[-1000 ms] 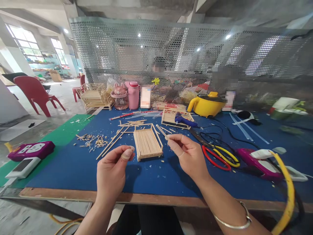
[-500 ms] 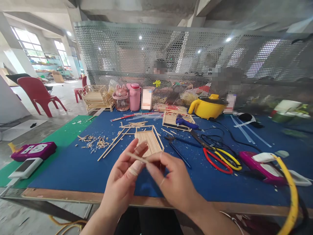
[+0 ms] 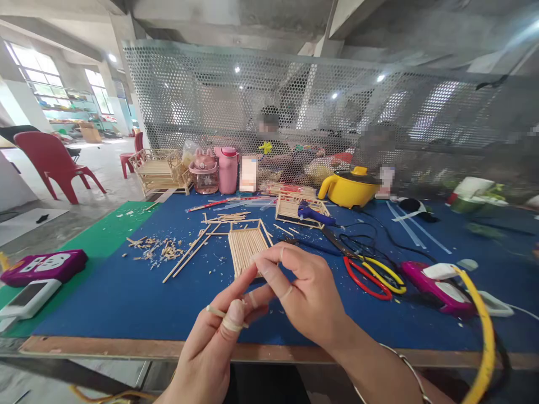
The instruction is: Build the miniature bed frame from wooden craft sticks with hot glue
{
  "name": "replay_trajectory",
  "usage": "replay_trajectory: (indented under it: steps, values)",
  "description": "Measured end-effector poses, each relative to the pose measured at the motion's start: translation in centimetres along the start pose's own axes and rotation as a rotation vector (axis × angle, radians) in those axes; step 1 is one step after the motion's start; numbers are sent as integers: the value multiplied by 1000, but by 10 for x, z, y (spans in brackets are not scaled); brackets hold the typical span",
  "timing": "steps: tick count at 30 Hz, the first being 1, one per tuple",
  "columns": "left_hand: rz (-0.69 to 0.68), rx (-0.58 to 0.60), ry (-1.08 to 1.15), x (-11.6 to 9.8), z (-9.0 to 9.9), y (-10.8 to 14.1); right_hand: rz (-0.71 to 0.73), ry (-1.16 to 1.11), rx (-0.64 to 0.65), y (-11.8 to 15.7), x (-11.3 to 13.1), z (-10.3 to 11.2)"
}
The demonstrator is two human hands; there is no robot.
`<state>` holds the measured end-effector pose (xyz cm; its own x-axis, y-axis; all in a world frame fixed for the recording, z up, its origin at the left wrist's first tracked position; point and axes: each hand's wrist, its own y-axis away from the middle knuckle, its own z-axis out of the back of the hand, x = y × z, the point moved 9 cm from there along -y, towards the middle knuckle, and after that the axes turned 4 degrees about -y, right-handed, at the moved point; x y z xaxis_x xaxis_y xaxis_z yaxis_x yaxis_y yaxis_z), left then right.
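Note:
My left hand [image 3: 225, 320] grips a short wooden stick [image 3: 215, 311] between thumb and fingers, with pale tape round its thumb. My right hand [image 3: 301, 286] is raised beside it, thumb and index finger pinched together at the left hand's index fingertip; whatever they hold is too small to make out. Just beyond the hands lies a flat panel of wooden sticks [image 3: 246, 245] with a raised frame, its near right part hidden by my right hand. Loose long sticks [image 3: 191, 253] lie left of it.
Wood scraps [image 3: 162, 249] lie at the left. Rightward are a blue glue gun [image 3: 314, 213], red and yellow handled pliers [image 3: 366, 283], cables and a purple power strip [image 3: 438, 289]. Behind stand a pink bottle [image 3: 228, 171], a yellow pot [image 3: 351, 188] and a perforated metal screen [image 3: 210, 101].
The stick has shifted down and left with my left hand. My right thumb and index finger have left it and risen to the left index fingertip. The view has moved slightly.

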<state>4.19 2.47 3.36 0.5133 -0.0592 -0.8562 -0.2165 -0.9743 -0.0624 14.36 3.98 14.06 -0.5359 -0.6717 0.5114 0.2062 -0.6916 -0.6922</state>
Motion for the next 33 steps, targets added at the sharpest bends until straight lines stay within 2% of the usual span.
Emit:
replay_trajectory:
  steps: [2, 4, 6, 8, 10, 11, 13, 15, 16, 20, 22, 25, 29, 31, 33]
  values:
    - [15, 20, 7, 0, -1, 1, -121, -30, -8, -2, -12, 5]
    - [28, 15, 60, 0, 1, -1, -175, -56, -39, -1, -21, 12]
    - [39, 14, 135, 0, 1, -3, -106, -74, 0, 1, -19, 9]
    - [49, 25, 198, 0, 0, -6, 74, -52, 68, 5, -7, 2]
    - [57, 34, 223, 2, -2, -8, 224, 11, 74, 10, 3, -1]
    - [55, 33, 215, 2, -2, -10, 236, 44, 37, 10, 2, 1]
    - [21, 15, 159, 3, 0, -11, 155, 80, -73, 7, -4, 11]
    - [-28, -11, 94, 2, 4, -13, 107, 63, -94, 2, -5, 16]
    - [-39, -18, 72, 2, 6, -13, 134, 43, -38, -1, 0, 13]
    - [-23, -17, 42, 5, 10, -13, 272, -55, 324, -1, 27, -14]
    - [-30, -12, 8, 2, 11, -13, 274, -111, 371, -1, 33, -16]
    - [-39, -18, -78, -4, 13, -13, 318, -117, 361, 1, 42, -14]
    - [-71, -111, -172, -11, 23, -12, 379, -8, 282, 5, 50, -5]
    - [-105, -172, -220, -16, 32, -13, 340, 14, 208, 3, 40, 6]
    - [-152, -210, -283, -22, 41, -15, 208, 73, 106, -6, 10, 24]
